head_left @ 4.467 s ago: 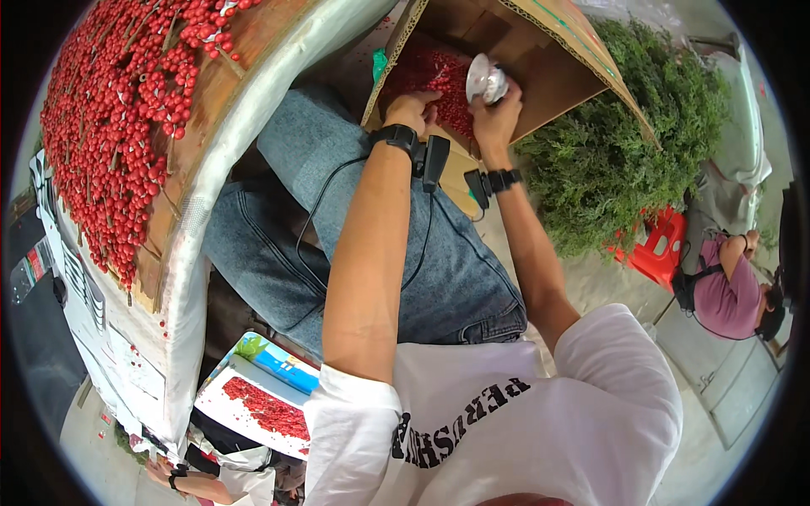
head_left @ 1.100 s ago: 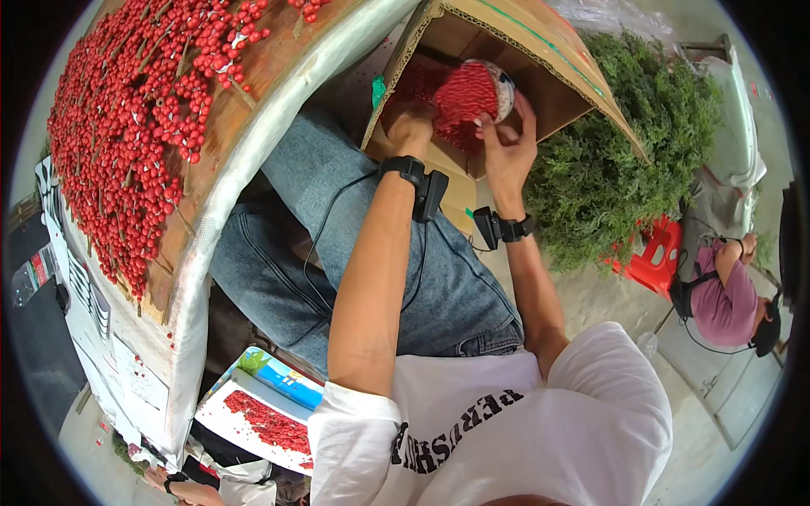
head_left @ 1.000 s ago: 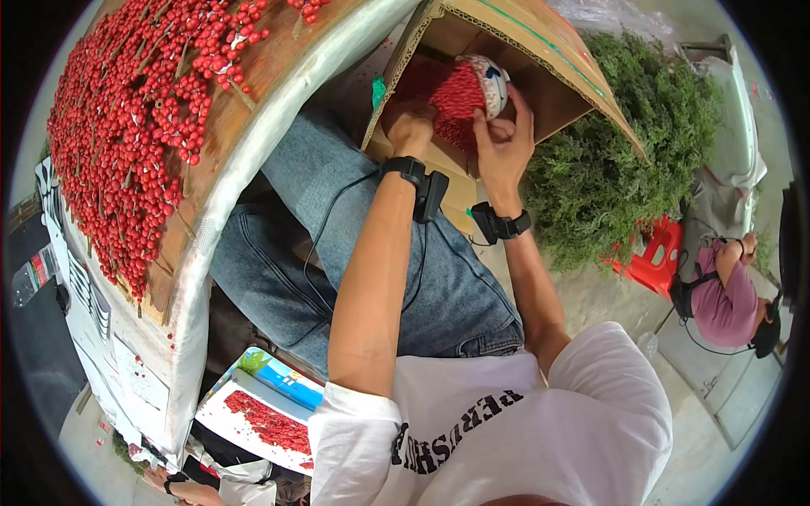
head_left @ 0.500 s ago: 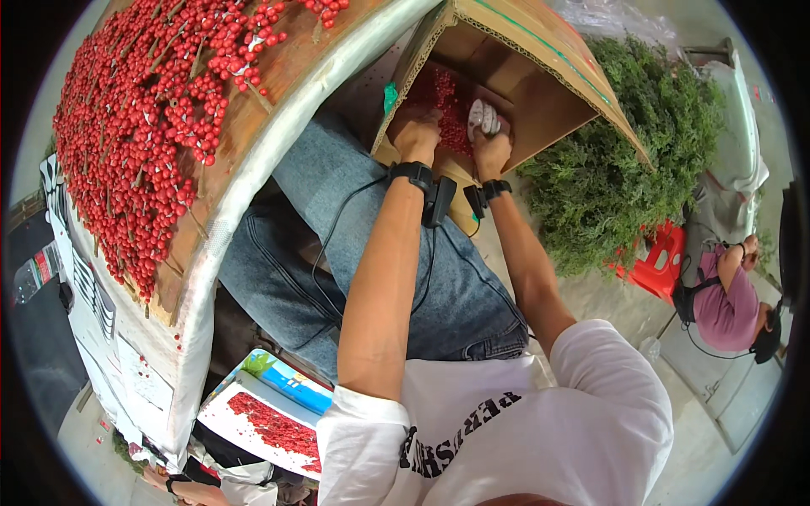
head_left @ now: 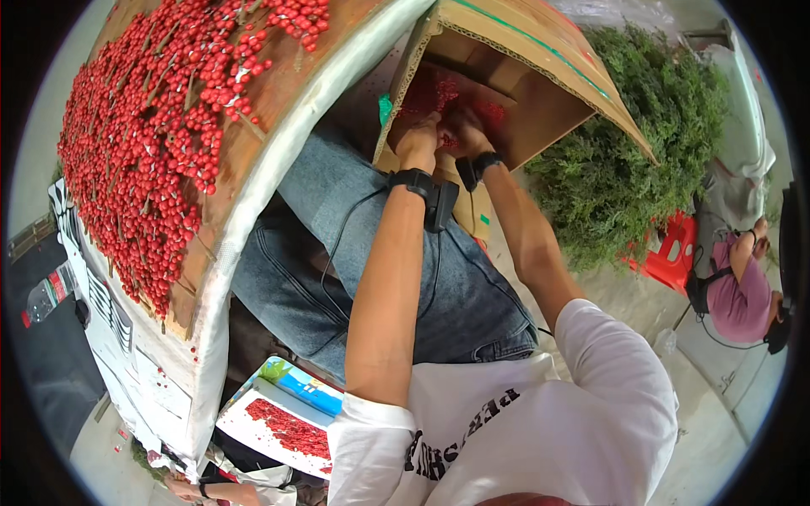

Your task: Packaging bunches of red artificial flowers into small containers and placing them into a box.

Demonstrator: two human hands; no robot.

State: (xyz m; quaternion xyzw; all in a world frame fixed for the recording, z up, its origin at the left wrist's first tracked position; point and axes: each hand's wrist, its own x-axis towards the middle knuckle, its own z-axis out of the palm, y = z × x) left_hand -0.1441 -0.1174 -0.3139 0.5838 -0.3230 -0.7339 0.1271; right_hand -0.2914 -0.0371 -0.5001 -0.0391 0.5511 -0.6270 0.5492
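**Both hands deep in the box of red berries**

Both hands are reaching into the open cardboard box (head_left: 540,93) ahead of the knees. Left hand (head_left: 419,139) and right hand (head_left: 462,131) sit side by side, almost touching, fingers curled down among the red berries (head_left: 430,91) that fill the bottom of the box. Whether either hand has actually closed on a bunch cannot be told, since the fingertips are buried in the fruit and the box's shadow. Each wrist carries a black band (head_left: 411,179), the left one with a thin cable running back along the jeans (head_left: 422,287).

Left of the left arm, a long wooden tray (head_left: 253,143) is spread with more berry sprigs (head_left: 143,143). Right of the right arm, just past the box flap, lies a heap of green foliage (head_left: 624,160). Farther right, well apart, another person in a pink top (head_left: 741,299) crouches by a red stool (head_left: 671,253).
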